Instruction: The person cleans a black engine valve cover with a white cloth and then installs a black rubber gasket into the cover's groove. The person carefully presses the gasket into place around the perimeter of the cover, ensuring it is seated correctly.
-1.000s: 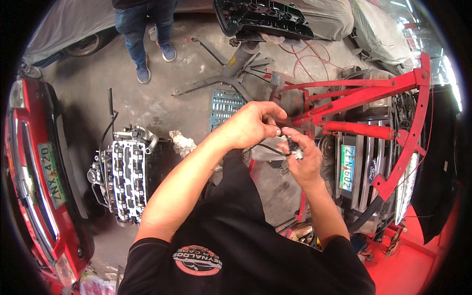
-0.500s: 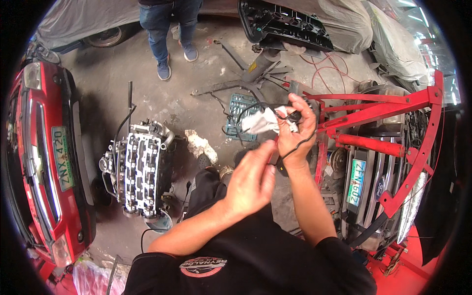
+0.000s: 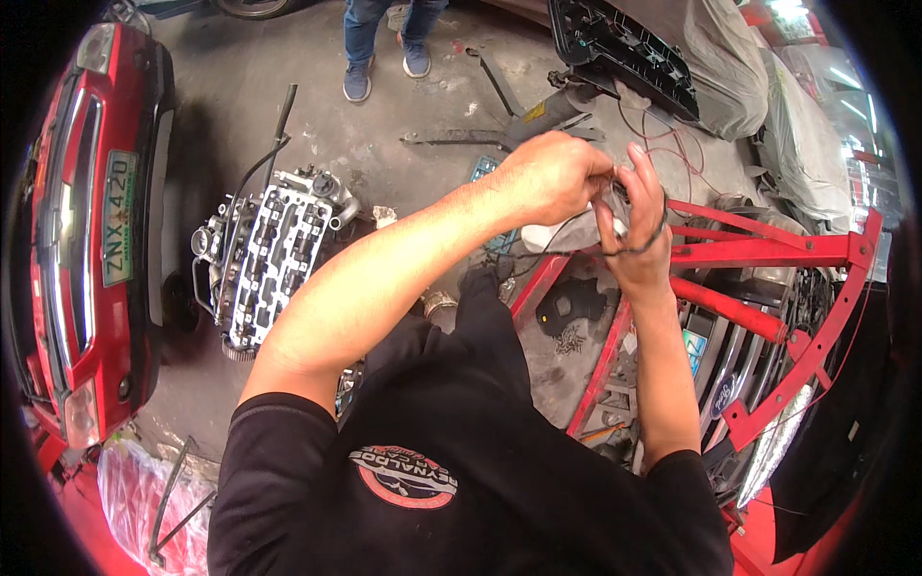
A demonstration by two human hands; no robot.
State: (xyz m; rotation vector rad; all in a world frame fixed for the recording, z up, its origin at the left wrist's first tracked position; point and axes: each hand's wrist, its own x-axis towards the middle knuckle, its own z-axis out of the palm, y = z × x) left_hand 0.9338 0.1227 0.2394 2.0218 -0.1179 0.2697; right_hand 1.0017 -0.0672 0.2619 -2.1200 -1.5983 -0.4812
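Observation:
My left hand (image 3: 562, 178) reaches across to my right hand, its thumb and fingertips pinched together. What they pinch is too small and blurred to name. My right hand (image 3: 642, 216) is raised with its fingers partly curled. A thin black cable (image 3: 624, 252) loops round it and trails off to the left. A white rag (image 3: 572, 233) hangs beneath the two hands, against the right hand's thumb side. The fingers partly hide whatever lies between the hands.
An engine (image 3: 279, 250) with exposed camshafts stands at left, beside a red car (image 3: 82, 240). Red engine hoist arms (image 3: 768, 253) stretch across the right. Beyond my hands are a dark stand (image 3: 552, 113), a black engine cover (image 3: 629, 58) and a person's legs (image 3: 363, 38).
Both hands have moved up and right in the picture. My left hand, earlier apart from the right, now meets its fingers. The rag hangs lower, and the view has shifted.

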